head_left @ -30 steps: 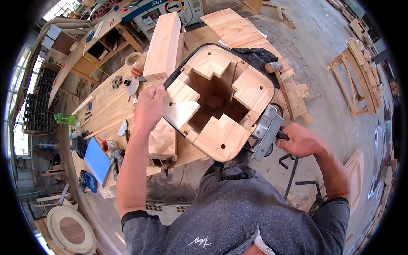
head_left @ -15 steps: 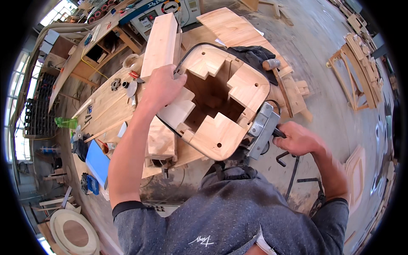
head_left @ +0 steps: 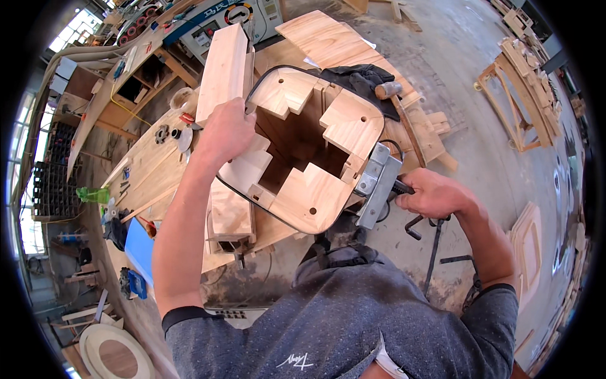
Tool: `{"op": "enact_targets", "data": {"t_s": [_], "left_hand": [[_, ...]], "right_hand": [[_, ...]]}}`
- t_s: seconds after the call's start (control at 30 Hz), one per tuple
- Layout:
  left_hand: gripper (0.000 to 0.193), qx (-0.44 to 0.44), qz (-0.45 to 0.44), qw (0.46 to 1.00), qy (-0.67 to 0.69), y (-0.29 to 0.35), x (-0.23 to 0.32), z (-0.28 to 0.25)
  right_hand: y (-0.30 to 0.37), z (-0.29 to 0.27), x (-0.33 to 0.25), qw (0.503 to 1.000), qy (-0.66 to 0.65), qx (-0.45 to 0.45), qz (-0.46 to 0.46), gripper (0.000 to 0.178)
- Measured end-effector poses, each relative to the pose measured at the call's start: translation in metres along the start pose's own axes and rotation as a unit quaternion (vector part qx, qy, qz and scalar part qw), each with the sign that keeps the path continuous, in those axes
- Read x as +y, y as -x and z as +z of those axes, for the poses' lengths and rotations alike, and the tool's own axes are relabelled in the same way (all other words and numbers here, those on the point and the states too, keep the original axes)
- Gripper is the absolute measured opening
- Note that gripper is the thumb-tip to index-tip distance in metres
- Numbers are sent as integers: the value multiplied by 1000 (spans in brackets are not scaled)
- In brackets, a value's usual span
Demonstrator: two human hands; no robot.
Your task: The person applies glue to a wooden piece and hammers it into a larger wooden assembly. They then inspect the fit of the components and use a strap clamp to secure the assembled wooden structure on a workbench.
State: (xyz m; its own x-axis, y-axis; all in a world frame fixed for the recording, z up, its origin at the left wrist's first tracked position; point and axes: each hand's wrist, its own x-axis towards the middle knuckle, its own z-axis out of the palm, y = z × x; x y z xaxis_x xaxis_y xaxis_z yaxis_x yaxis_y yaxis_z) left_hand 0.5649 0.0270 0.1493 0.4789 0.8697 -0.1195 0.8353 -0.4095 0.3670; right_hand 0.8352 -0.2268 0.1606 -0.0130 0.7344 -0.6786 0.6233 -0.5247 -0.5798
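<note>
A hollow wooden frame [head_left: 314, 197] with stepped blocks at its rounded corners stands upright before me, its dark inside showing. Around its outer edge runs the thin dark strap of a band clamp. The clamp's grey metal head [head_left: 379, 185] sits at the frame's right side. My right hand [head_left: 432, 192] is closed around the black handle [head_left: 402, 187] that sticks out of this head. At the frame's left edge my left hand [head_left: 228, 131] grips the rim by the strap, fingers curled over it; its thumb is hidden.
Left of the frame a thick timber beam [head_left: 222, 72] lies on the workbench [head_left: 148, 174], among small tools and a blue panel [head_left: 139, 247]. Behind are a dark cloth [head_left: 360, 85], a mallet [head_left: 386, 90] and a wide board [head_left: 325, 39]. Metal bars [head_left: 434, 259] stand below my right hand.
The whole view has shifted slightly, so frame, bench and hands appear a little farther left and up. Both hands keep their holds; any turn of the handle is too small to make out.
</note>
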Motion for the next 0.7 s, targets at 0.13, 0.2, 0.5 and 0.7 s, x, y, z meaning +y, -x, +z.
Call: {"op": "enact_targets", "data": {"t_s": [0.13, 0.2, 0.5, 0.7], "left_hand": [[36, 15, -2, 1000, 11, 4, -1, 0], [35, 17, -8, 1000, 19, 5, 0, 0], [38, 49, -22, 997, 62, 6, 2, 8], [60, 173, 354, 916, 70, 30, 55, 32]], "right_hand": [[0, 2, 2, 1000, -13, 2, -10, 28], [-2, 3, 7, 1000, -9, 0, -21, 25], [-1, 1, 7, 1000, 4, -9, -16, 27], [1, 2, 3, 1000, 21, -2, -6, 30]]}}
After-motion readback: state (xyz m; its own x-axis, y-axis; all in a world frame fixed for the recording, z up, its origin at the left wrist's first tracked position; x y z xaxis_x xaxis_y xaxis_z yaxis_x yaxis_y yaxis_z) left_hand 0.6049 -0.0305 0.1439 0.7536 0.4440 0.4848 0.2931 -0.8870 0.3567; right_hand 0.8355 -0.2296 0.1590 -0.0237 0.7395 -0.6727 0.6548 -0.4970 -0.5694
